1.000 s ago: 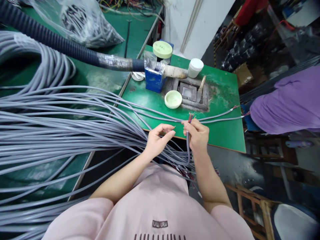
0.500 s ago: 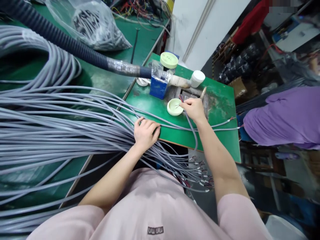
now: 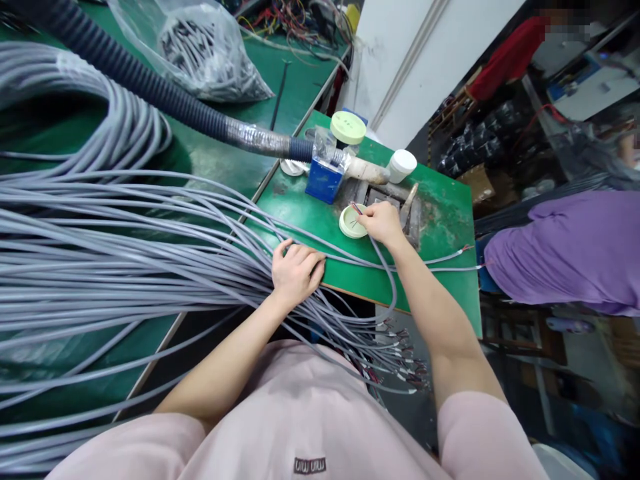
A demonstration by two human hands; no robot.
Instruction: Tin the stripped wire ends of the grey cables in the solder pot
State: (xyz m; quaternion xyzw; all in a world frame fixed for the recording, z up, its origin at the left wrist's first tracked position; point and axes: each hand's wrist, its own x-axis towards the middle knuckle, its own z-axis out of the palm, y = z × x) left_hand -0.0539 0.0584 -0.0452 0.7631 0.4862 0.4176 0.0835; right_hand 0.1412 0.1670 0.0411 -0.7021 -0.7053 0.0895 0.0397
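Pinching grey cable [image 3: 394,288] near stripped end in right hand [image 3: 383,221], at two o'clock from left hand [image 3: 297,272]. Holding coloured wires [image 3: 357,209] over pale green dish [image 3: 344,231], at nine o'clock from right hand; cannot tell if touching it. Resting left hand, loosely curled, on cable bundle [image 3: 220,268] fanning toward nine o'clock; cannot tell if gripping any.

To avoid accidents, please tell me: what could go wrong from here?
The right hand holds wires of a gray cable at the pale green dish; a bump might tip it. The cable bundle hangs past the edge of the green table, so it could slide if the left hand lifts.
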